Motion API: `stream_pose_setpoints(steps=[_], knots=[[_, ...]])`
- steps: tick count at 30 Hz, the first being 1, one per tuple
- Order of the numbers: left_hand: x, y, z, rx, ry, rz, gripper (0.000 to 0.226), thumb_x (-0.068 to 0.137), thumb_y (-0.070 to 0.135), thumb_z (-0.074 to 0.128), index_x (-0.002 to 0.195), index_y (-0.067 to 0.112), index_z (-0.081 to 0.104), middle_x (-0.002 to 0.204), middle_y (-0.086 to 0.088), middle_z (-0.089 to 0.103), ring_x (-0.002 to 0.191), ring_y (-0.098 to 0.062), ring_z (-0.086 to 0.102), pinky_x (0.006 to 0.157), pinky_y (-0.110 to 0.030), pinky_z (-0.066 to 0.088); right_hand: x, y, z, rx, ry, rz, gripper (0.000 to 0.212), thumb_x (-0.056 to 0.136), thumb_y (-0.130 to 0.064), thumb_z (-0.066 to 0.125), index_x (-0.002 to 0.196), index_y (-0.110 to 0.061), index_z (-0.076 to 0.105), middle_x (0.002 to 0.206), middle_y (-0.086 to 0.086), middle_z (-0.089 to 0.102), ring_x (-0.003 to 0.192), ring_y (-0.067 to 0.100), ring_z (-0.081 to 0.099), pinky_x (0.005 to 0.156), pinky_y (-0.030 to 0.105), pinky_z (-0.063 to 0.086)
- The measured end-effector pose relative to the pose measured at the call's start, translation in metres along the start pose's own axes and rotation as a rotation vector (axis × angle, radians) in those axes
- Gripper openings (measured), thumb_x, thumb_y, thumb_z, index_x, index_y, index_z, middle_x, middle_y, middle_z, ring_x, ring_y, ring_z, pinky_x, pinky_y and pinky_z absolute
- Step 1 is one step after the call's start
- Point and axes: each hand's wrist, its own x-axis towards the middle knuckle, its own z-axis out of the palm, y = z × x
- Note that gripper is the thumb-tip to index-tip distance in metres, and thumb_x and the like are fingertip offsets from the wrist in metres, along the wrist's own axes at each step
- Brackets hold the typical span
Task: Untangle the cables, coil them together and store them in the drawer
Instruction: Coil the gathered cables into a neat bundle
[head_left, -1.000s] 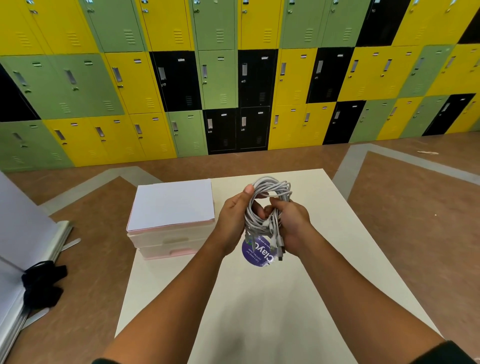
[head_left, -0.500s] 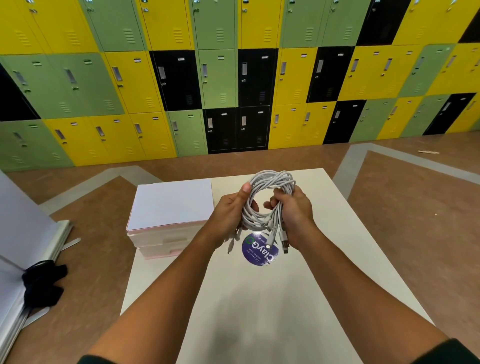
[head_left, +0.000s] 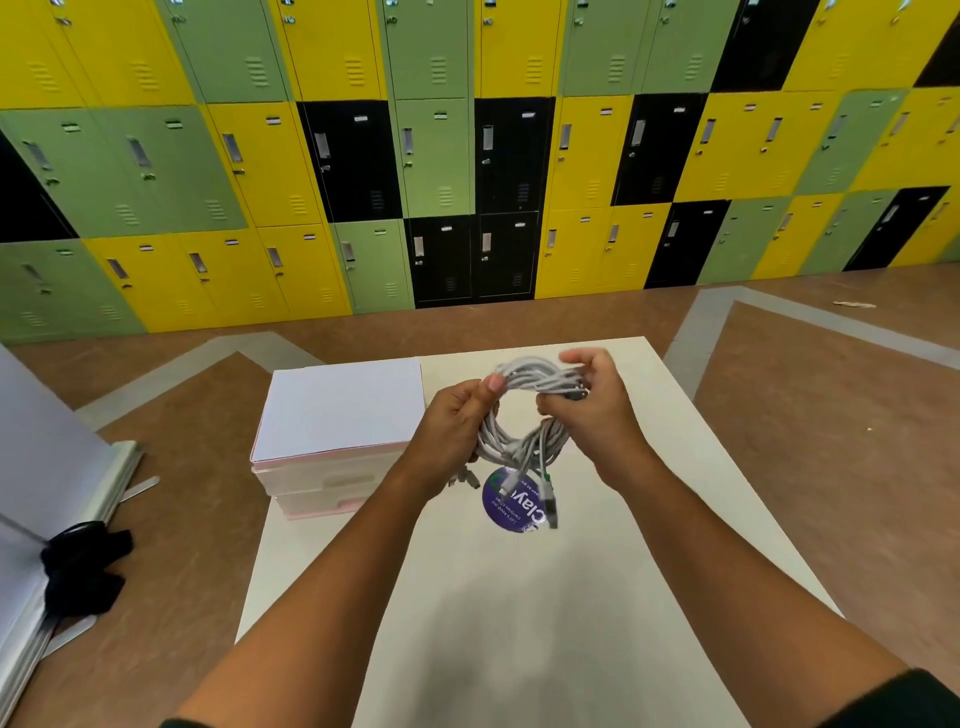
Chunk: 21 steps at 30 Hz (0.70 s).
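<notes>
Head view, looking down along two bare forearms at a white desk (head_left: 519, 597). Holding a coil of pale grey cables (head_left: 524, 376) up in the air above the far half of the desk, clear of its surface. Gripping the left side of the coil with the left hand (head_left: 449, 428), fingers curling round the bundled strands and the thumb pressing against the top of the loop. Pinching the upper right arc of the coil with the right hand (head_left: 597, 410), thumb and fingers closing round the strands, with a dark plug end showing just beside the fingertips. Keeping the loop roughly upright and open in the middle between the two hands. Letting several loose ends with connectors (head_left: 550, 506) dangle from the bottom of the coil, hanging over a round purple sticker (head_left: 511, 506) lying flat near the middle of the desk. Leaving a small pink-and-white drawer unit (head_left: 332, 480) untouched at the far left corner of the desk, its drawers looking shut, just beside the left hand but apart from it. Facing a wall of yellow, green and black lockers (head_left: 441, 156) beyond the far edge of the desk, across a brown floor (head_left: 831, 415). Catching white boards (head_left: 41, 467) and a black strap (head_left: 78, 566) down on the floor, well off the left edge of the desk.
</notes>
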Motion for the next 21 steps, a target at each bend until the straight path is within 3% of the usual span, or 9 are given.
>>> stream_pose_setpoints(steps=[3,7,12,15,17,21], knots=[[-0.002,-0.003,-0.003,-0.025,-0.057,-0.036,0.048,0.096,0.055,0.048,0.086,0.008,0.056,0.062,-0.006,0.046,0.053,-0.017,0.043,0.048,-0.028,0.035,0.004,-0.007,-0.01,-0.21,-0.145,-0.127,0.053,0.077,-0.012,0.08,0.118,-0.032,0.055,0.09,0.001,0.063,0.077,0.013,0.066,0.067,0.029,0.055],[-0.004,-0.007,-0.006,-0.044,-0.156,-0.078,0.041,0.098,0.049,0.05,0.087,0.01,0.056,0.064,-0.004,0.048,0.056,-0.016,0.044,0.052,-0.029,0.037,0.012,-0.017,-0.02,-0.37,-0.28,-0.165,0.023,0.08,-0.023,0.08,0.1,-0.026,0.07,0.083,-0.007,0.07,0.075,0.008,0.065,0.07,0.031,0.053],[-0.002,-0.01,-0.007,0.201,-0.17,-0.057,0.014,0.101,0.033,0.055,0.095,0.022,0.061,0.059,0.017,0.055,0.056,-0.003,0.051,0.055,-0.022,0.041,0.007,-0.005,-0.017,-0.493,-0.225,-0.117,0.014,0.086,-0.034,0.074,0.092,-0.022,0.069,0.074,-0.003,0.066,0.067,0.011,0.06,0.061,0.03,0.047],[-0.002,-0.015,-0.006,0.282,-0.148,-0.048,0.013,0.101,0.032,0.053,0.104,0.021,0.061,0.059,0.019,0.055,0.057,-0.001,0.054,0.056,-0.021,0.043,0.002,0.004,-0.014,-0.486,-0.218,-0.098,0.014,0.086,-0.034,0.074,0.088,-0.021,0.068,0.072,-0.001,0.066,0.067,0.016,0.062,0.062,0.035,0.05],[-0.005,-0.017,-0.006,0.236,-0.162,-0.073,0.016,0.103,0.032,0.05,0.108,0.021,0.061,0.059,0.016,0.054,0.057,-0.004,0.054,0.054,-0.022,0.044,0.001,0.006,-0.017,-0.489,-0.25,-0.106,0.016,0.083,-0.031,0.077,0.092,-0.024,0.066,0.075,-0.003,0.066,0.069,0.014,0.064,0.064,0.035,0.052],[-0.007,-0.021,-0.009,0.144,-0.198,-0.151,0.014,0.102,0.034,0.052,0.099,0.023,0.061,0.06,0.01,0.053,0.061,-0.013,0.053,0.056,-0.029,0.044,-0.001,0.005,-0.021,-0.516,-0.345,-0.188,0.041,0.083,-0.027,0.078,0.118,-0.035,0.059,0.093,-0.01,0.064,0.08,0.01,0.064,0.072,0.032,0.057]])
